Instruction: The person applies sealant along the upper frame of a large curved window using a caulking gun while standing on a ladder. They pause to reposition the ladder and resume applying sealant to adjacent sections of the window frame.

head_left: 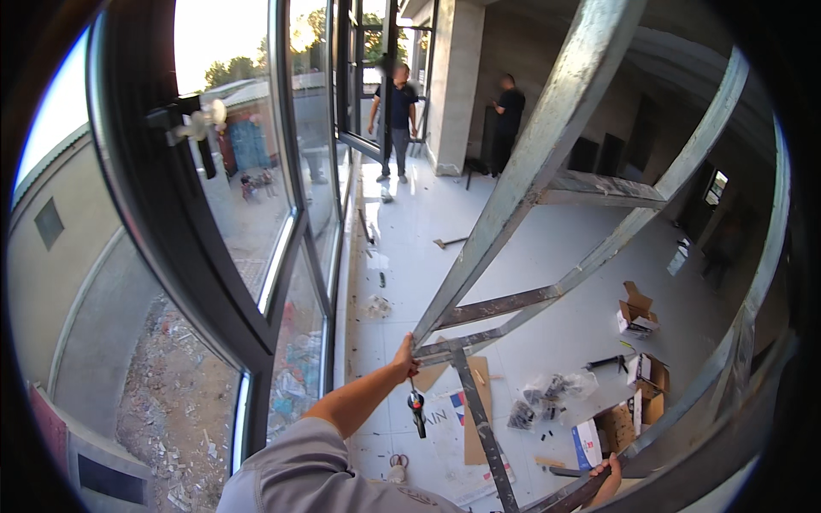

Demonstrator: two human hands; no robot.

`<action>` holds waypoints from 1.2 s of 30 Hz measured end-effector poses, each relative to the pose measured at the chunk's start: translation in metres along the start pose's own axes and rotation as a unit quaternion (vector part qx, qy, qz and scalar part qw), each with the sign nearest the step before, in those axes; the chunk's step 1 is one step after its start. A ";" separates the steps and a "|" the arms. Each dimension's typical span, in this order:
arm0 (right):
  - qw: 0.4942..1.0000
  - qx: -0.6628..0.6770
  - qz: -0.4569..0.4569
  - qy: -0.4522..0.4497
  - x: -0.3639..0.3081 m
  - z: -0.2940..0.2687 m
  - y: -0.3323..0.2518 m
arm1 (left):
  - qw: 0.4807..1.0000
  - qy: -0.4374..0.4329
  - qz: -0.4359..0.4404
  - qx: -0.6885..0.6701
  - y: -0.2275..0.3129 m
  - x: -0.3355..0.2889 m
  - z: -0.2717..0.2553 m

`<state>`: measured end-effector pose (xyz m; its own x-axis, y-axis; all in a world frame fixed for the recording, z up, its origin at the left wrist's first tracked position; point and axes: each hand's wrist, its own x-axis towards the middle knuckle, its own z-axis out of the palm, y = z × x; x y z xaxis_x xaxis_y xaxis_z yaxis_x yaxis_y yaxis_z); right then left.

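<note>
My left hand (404,361) is closed around the lower end of a grey metal scaffold post (513,197). Just under that hand hangs a slim tool with a black and red handle (416,414), its thin shaft pointing up to my fingers; it looks like a screwdriver. At the lower right, my right hand (608,480) wraps over a dark rail (564,496) of the same metal frame. Part of its fingers is hidden by the rail. Rusty cross-bars (499,306) join the posts between my hands.
A dark-framed window (209,282) stands along the left, its sash handle (201,122) showing. On the white tiled floor lie opened cardboard boxes (617,425), bagged dark parts (547,400), a caulking gun (607,363) and a hammer-like tool (449,242). Two people (398,120) stand farther back.
</note>
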<state>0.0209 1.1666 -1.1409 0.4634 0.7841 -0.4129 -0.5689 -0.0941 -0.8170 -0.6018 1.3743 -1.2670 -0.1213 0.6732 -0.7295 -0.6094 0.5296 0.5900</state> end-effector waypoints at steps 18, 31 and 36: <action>0.960 -0.113 -0.195 -0.169 -0.139 -0.028 0.135 | 0.975 -0.016 0.219 -0.034 -0.098 -0.219 0.003; 0.892 -0.346 -0.243 -0.158 -0.217 -0.066 0.177 | 0.946 0.127 0.295 -0.044 -0.136 -0.251 -0.055; 0.854 -0.397 -0.274 -0.195 -0.236 -0.047 0.153 | 0.953 0.148 0.260 -0.050 -0.157 -0.251 -0.071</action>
<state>-0.1434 0.9387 -1.1875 0.1623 0.9740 0.1582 0.3729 0.0879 -0.9237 -0.5316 1.0853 -1.2012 -0.6343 0.6480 -0.4218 -0.4764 0.1021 0.8733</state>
